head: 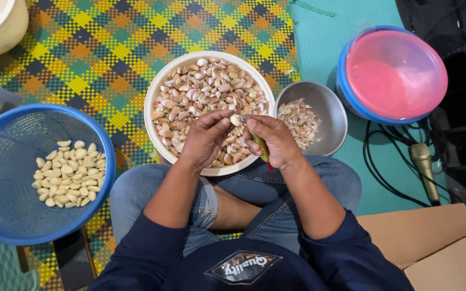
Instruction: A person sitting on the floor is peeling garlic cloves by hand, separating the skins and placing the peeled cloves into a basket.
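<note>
Surface: a woven plaid mat in yellow, green and orange on the floor, adjoining a teal mat. The person sits cross-legged on it.

Left hand: fingers curled narrow, pinching one garlic clove at its tip. Right hand: closed on a green-handled knife, its blade end touching the clove. The knife's long axis runs from the clove back toward the person's lap; the clove's own direction cannot be told.

Directly beyond both hands, one white bowl of unpeeled cloves, too many to count. Just right of the right hand, one steel bowl holding skins. Well left of the left hand, one blue colander of peeled cloves. Far right of the right hand: one blue bowl under a pink lid, one microphone, black cables, two cardboard flaps.
</note>
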